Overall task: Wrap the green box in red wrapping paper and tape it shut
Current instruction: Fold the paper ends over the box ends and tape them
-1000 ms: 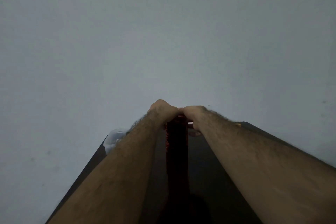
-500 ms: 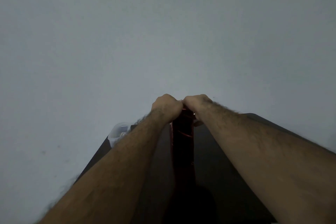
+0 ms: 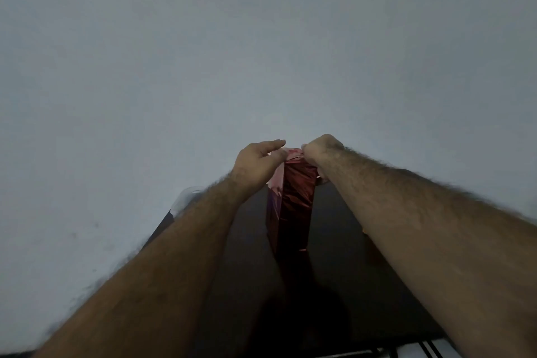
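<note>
A long box covered in shiny red wrapping paper [image 3: 293, 206] lies lengthwise on the dark table [image 3: 247, 256], running away from me. No green shows. My left hand [image 3: 255, 166] rests against the far left top corner, fingers stretched flat over the paper's end. My right hand [image 3: 318, 151] is curled at the far right corner, pinching the paper's end flap. The box's far end is hidden behind both hands. No tape is visible.
A clear plastic container [image 3: 184, 197] sits at the table's far left edge, half hidden by my left forearm. A plain pale wall fills the upper view. A small orange bit [image 3: 363, 230] peeks beside my right forearm.
The view has dipped, so more of the wrapped box shows. My left hand has uncurled from a fist to flat fingers. My right hand stays closed on the paper's end.
</note>
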Available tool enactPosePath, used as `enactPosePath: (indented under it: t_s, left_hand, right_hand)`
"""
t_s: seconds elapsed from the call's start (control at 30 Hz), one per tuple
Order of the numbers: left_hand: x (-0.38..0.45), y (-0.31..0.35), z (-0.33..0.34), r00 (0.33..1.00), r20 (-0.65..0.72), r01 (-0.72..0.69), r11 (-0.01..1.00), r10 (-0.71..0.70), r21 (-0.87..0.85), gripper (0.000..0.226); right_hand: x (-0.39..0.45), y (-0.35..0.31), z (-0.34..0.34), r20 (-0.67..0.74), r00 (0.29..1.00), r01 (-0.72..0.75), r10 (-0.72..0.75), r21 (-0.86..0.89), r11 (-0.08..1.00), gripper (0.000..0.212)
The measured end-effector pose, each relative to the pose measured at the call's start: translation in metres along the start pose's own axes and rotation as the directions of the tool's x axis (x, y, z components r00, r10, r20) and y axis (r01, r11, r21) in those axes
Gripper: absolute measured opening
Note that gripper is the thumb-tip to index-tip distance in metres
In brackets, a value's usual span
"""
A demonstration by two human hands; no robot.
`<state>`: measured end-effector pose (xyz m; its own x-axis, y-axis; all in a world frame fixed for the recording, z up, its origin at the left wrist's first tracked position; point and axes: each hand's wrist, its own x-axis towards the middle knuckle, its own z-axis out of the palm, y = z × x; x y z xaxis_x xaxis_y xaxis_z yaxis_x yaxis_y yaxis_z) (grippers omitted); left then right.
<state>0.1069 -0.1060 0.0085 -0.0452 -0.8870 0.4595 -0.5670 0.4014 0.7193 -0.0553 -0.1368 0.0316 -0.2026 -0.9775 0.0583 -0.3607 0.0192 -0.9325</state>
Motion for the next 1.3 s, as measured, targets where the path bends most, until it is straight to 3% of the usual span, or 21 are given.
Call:
enactPosePath:
  t_s: [0.1,0.13,0.2,0.33,0.4,0.47,0.6,0.73,0.83,0.9,1.0,1.07,1.2,1.3]
  left_hand:
    - [-0.01,-0.01,0.007,0.978,0.196,0.057,0.994,-0.075,0.098,0.122]
    - [-0.012,-0.01,0.009,0.962,0.255,0.072,0.993,-0.095,0.096,0.134]
    - [-0.012,-0.009,0.016,0.947,0.303,0.098,0.994,-0.108,0.048,0.136]
    - [-0.003,-0.011,0.025,0.964,0.249,0.106,0.994,-0.095,-0.032,0.128]
    - [0.0,-0.008,0.031,0.963,0.266,0.06,0.997,-0.047,-0.043,0.13]
    - [0.0,0.0,0.036,0.956,0.292,-0.038,0.999,0.036,0.003,0.123]
    - [0.0,0.016,0.042,0.934,0.34,-0.185,0.959,0.105,0.213,0.123]
    - [-0.007,0.015,0.053,0.927,0.37,-0.269,0.797,0.062,0.541,0.129]
    - [-0.016,0.018,0.063,0.965,0.259,-0.145,0.722,-0.049,0.676,0.118]
    - [-0.018,0.017,0.068,0.982,0.113,0.022,0.695,-0.149,0.719,0.112]
    - [-0.016,0.007,0.068,0.918,-0.068,0.341,0.691,-0.39,0.638,0.096]
    - [-0.016,-0.007,0.07,0.851,-0.124,0.486,0.675,-0.511,0.555,0.093]
    - [-0.019,-0.037,0.079,0.752,-0.184,0.638,0.629,-0.633,0.443,0.095]
    - [-0.012,-0.049,0.075,0.773,-0.074,0.593,0.678,-0.63,0.435,0.073]
  right_hand:
    - [0.002,0.008,-0.014,-0.012,1.0,-0.018,0.018,-0.001,1.0,0.033]
    - [0.0,0.01,-0.015,-0.031,0.999,-0.024,0.024,0.003,1.0,0.041]
    - [-0.003,0.012,-0.016,-0.03,0.999,-0.04,0.04,0.01,0.999,0.058]
    - [-0.016,0.006,-0.015,0.033,0.998,-0.055,0.057,-0.059,0.997,0.087]
    - [-0.019,0.002,-0.019,0.058,0.993,-0.094,0.101,-0.107,0.99,0.079]
    - [-0.015,0.001,-0.026,0.099,0.99,-0.094,0.102,-0.077,0.993,0.058]
    - [-0.003,0.016,-0.033,0.146,0.977,-0.161,0.155,0.026,0.987,0.051]
    - [-0.004,0.044,-0.01,0.181,0.965,-0.222,0.192,0.164,0.961,0.064]
    - [-0.006,0.06,0.006,0.034,0.986,-0.165,0.162,0.098,0.981,0.074]
    - [-0.007,0.068,0.012,-0.016,0.996,-0.089,0.091,0.075,0.993,0.073]
    - [-0.008,0.079,0.023,-0.033,0.999,0.001,-0.001,0.003,1.0,0.064]
    - [-0.007,0.091,0.034,0.057,0.998,-0.004,0.003,0.025,1.0,0.069]
    - [-0.017,0.119,0.054,0.306,0.952,-0.086,0.028,0.18,0.98,0.091]
    - [-0.012,0.134,0.061,0.359,0.933,-0.042,-0.02,0.164,0.986,0.082]
